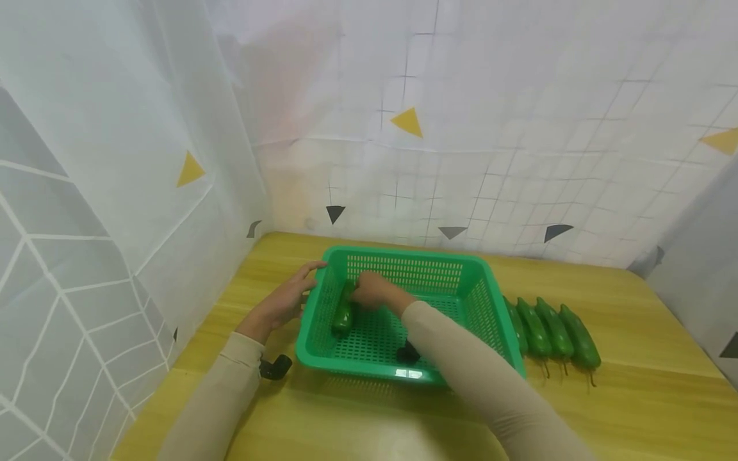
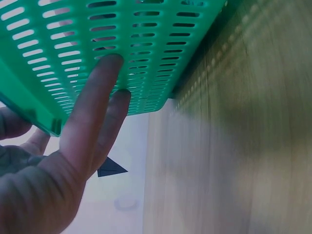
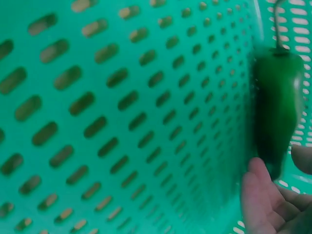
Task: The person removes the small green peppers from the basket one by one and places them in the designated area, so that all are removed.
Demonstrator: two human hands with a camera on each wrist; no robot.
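A green pepper [image 1: 343, 314] lies lengthwise along the left side of a green slotted plastic basket [image 1: 398, 371]. My right hand [image 1: 373, 289] reaches inside and pinches the pepper's far end. In the right wrist view, fingers and thumb sit on either side of the narrow tip of the pepper [image 3: 278, 97], its stem pointing away from the hand. My left hand [image 1: 285, 299] is outside, at the basket's left wall. Two extended fingers [image 2: 95, 107] rest against the slotted side in the left wrist view, while other digits are partly hidden by the rim.
Several green peppers [image 1: 556, 333] lie in a row on the wooden table [image 1: 651, 358], right beside the basket, stems toward me. A pale patterned sheet [image 1: 461, 179] hangs behind the table, and another stretch stands at the left. Black wrist-worn devices [image 1: 275, 367] show below both hands.
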